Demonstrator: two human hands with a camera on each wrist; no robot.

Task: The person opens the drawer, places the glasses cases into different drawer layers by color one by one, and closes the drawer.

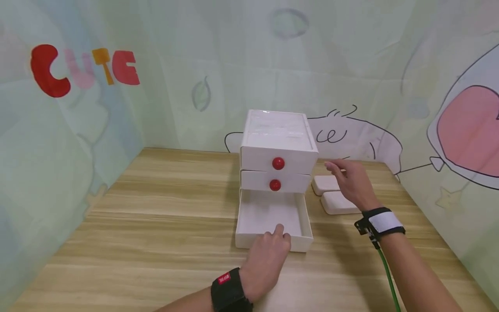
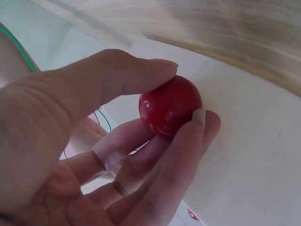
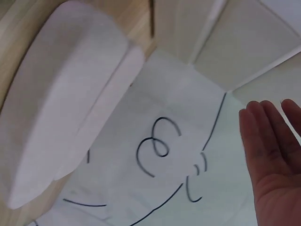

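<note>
A small white drawer cabinet (image 1: 279,134) stands on the wooden table, its bottom drawer (image 1: 269,212) pulled out and showing a bare inside. My left hand (image 1: 267,260) is at that drawer's front; in the left wrist view its thumb and fingers pinch a round red knob (image 2: 170,106). Two upper drawers, each with a red knob (image 1: 278,163), are nearly flush with the cabinet. To the right of the cabinet my right hand (image 1: 352,182) hovers with nothing in it, fingers straight in the right wrist view, above two white rounded boxes (image 1: 340,203).
The wooden table (image 1: 156,225) reaches back to a printed cloth backdrop (image 1: 175,86) behind and on both sides. A green cable (image 1: 390,277) runs down from the right wrist's strap.
</note>
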